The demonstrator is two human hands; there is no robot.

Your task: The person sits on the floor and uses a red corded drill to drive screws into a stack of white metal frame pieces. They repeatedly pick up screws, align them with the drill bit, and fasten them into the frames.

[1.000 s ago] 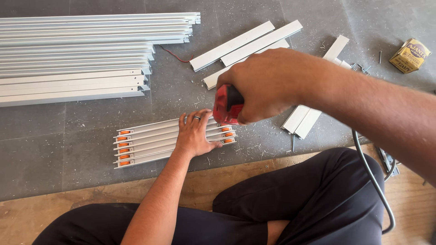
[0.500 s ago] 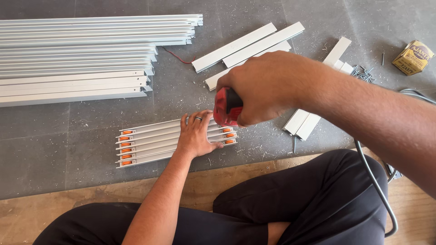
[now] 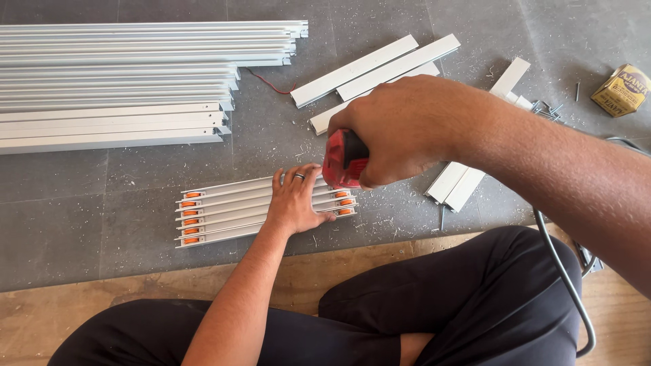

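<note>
A grey floor [image 3: 102, 224] strewn with metal shavings is seen from above, and a strip of wooden boarding [image 3: 169, 285] runs along its near edge. At the far left corner of the floor a large stack of long aluminium profiles [image 3: 122, 81] is laid, all parallel. Beside it, toward the far middle, three shorter white profile pieces [image 3: 376, 71] are placed at an angle, with a thin red wire [image 3: 268, 81] near them. More short pieces [image 3: 461, 183] are partly hidden behind the right forearm. The legs in black trousers [image 3: 475, 298] are folded at the near edge, and a grey cable [image 3: 569, 291] curves over the right knee.

Close to the near edge of the floor, a bundle of short aluminium tracks with orange rollers [image 3: 224, 210] is lying flat. It is pressed down by the left hand [image 3: 295, 200], which is open with the fingers spread, and a ring is worn on one finger. Just above the right end of the bundle, a red power tool [image 3: 344, 159] is gripped firmly by the closed right hand [image 3: 400, 129]. At the far right corner a small yellow carton [image 3: 620, 89] is standing, with some loose screws [image 3: 549, 108] near it.
</note>
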